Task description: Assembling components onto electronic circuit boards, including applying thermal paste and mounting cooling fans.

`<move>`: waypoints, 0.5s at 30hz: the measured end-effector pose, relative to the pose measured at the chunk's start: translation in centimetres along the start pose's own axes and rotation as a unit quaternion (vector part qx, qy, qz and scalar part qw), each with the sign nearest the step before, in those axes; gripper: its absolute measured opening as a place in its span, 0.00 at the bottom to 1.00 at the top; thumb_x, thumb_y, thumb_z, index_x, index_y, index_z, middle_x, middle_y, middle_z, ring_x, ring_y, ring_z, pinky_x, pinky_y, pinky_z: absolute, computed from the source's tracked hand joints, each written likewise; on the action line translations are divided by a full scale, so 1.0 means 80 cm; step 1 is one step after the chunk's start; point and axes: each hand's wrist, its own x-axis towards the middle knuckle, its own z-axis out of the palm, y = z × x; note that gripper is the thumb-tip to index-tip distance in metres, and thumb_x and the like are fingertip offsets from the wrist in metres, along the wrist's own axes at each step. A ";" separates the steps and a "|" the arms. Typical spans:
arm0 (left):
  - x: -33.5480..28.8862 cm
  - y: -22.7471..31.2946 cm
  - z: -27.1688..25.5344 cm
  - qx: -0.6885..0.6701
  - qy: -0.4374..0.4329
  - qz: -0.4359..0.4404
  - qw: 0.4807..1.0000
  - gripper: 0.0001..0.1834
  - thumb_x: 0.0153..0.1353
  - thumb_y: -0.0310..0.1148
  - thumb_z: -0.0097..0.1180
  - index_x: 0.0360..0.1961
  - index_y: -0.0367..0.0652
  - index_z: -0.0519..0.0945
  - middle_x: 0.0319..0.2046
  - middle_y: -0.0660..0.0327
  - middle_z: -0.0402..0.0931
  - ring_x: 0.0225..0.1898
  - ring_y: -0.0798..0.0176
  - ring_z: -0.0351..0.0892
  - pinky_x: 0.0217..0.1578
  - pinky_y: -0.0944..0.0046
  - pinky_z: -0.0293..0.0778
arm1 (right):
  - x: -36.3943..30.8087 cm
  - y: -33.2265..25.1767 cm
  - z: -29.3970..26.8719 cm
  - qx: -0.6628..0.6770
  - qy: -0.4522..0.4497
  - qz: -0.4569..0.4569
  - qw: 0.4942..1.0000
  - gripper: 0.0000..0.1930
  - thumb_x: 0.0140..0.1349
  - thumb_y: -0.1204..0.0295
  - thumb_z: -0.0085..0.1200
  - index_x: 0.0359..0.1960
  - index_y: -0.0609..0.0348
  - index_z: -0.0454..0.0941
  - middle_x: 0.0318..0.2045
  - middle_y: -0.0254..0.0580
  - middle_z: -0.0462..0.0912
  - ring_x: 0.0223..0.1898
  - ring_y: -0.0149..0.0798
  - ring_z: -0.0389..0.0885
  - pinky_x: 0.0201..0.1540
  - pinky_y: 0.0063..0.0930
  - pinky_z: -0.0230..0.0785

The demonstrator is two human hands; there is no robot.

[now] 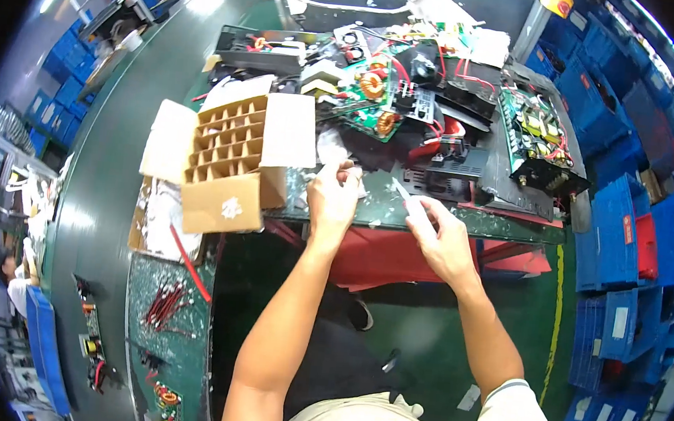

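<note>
My left hand (332, 198) is over the front edge of the bench, with thumb and fingers pinched together. What they hold, if anything, is too small to make out. A crumpled whitish, see-through scrap (331, 146) lies just beyond its fingertips. To the right, my right hand (443, 240) is closed around a slim white tool (411, 202) with a narrow pointed tip, angled up and left toward the left hand. Just left of my left hand stands an open cardboard box (222, 200) with a grid of dividers and its flaps folded out.
Circuit boards with copper coils (372, 85), black casings and red wires are heaped behind my hands. A larger open unit (537, 136) sits at the right. Red-and-black wires (167, 305) lie at the left. Blue bins (620, 227) line the right side. Red sheets (381, 260) show below the bench.
</note>
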 end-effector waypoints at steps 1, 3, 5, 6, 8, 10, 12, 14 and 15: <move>0.009 0.012 0.013 0.052 -0.028 -0.017 0.998 0.15 0.59 0.38 0.64 0.40 0.36 0.83 0.29 0.50 0.84 0.33 0.51 0.85 0.37 0.56 0.78 | 0.011 -0.001 -0.006 -0.038 0.023 -0.030 0.999 0.17 0.64 0.70 0.59 0.53 0.62 0.76 0.30 0.38 0.81 0.27 0.26 0.75 0.31 0.23 0.70; 0.032 0.021 0.026 0.186 -0.096 -0.056 0.976 0.20 0.56 0.46 0.66 0.38 0.37 0.83 0.30 0.47 0.84 0.39 0.43 0.84 0.43 0.49 0.77 | 0.030 -0.001 -0.005 -0.053 0.042 -0.022 0.997 0.18 0.63 0.70 0.60 0.52 0.65 0.76 0.30 0.45 0.82 0.29 0.28 0.76 0.33 0.26 0.71; 0.045 0.013 0.041 0.252 -0.078 -0.074 0.962 0.20 0.56 0.47 0.65 0.34 0.37 0.85 0.29 0.47 0.84 0.36 0.46 0.85 0.41 0.52 0.78 | 0.044 0.004 0.004 -0.046 0.046 -0.021 0.998 0.18 0.63 0.70 0.60 0.52 0.65 0.76 0.31 0.47 0.83 0.30 0.31 0.78 0.34 0.28 0.72; 0.048 0.015 0.046 0.313 -0.060 -0.092 0.943 0.22 0.56 0.49 0.64 0.30 0.37 0.87 0.28 0.47 0.84 0.33 0.49 0.85 0.40 0.55 0.78 | 0.049 0.008 0.006 -0.044 0.049 -0.019 0.998 0.18 0.62 0.71 0.60 0.52 0.65 0.76 0.33 0.49 0.83 0.31 0.34 0.80 0.36 0.29 0.73; 0.057 0.019 0.054 0.307 -0.061 -0.116 0.942 0.20 0.55 0.49 0.64 0.28 0.39 0.87 0.27 0.48 0.84 0.32 0.51 0.85 0.39 0.54 0.77 | 0.058 0.010 0.007 -0.084 0.061 -0.063 0.993 0.19 0.61 0.71 0.60 0.52 0.65 0.76 0.37 0.55 0.84 0.36 0.47 0.84 0.41 0.35 0.75; 0.064 0.017 0.056 0.230 -0.104 -0.170 0.953 0.18 0.55 0.46 0.63 0.27 0.39 0.87 0.27 0.50 0.84 0.32 0.53 0.86 0.38 0.56 0.77 | 0.065 0.012 0.010 -0.153 0.080 -0.100 0.980 0.18 0.60 0.72 0.59 0.52 0.65 0.76 0.41 0.59 0.83 0.42 0.58 0.83 0.45 0.40 0.75; 0.062 0.018 0.052 0.226 -0.096 -0.165 0.955 0.18 0.55 0.45 0.63 0.29 0.38 0.87 0.26 0.52 0.84 0.31 0.55 0.85 0.37 0.58 0.77 | 0.070 0.009 0.010 -0.154 0.066 -0.089 0.982 0.19 0.60 0.72 0.60 0.52 0.64 0.76 0.42 0.59 0.82 0.44 0.60 0.82 0.47 0.42 0.74; 0.056 0.023 0.045 0.121 -0.064 -0.126 0.982 0.16 0.54 0.42 0.64 0.34 0.38 0.85 0.31 0.50 0.85 0.35 0.48 0.85 0.40 0.54 0.77 | 0.075 0.007 0.009 -0.188 0.044 -0.078 0.978 0.19 0.59 0.71 0.60 0.52 0.64 0.77 0.42 0.58 0.83 0.43 0.59 0.82 0.47 0.41 0.74; 0.048 0.020 0.042 0.061 -0.016 -0.083 0.995 0.16 0.55 0.40 0.65 0.36 0.37 0.84 0.29 0.52 0.84 0.30 0.54 0.84 0.37 0.58 0.77 | 0.077 0.002 0.009 -0.188 0.045 -0.076 0.978 0.19 0.59 0.71 0.60 0.52 0.64 0.77 0.42 0.58 0.83 0.43 0.59 0.82 0.47 0.41 0.74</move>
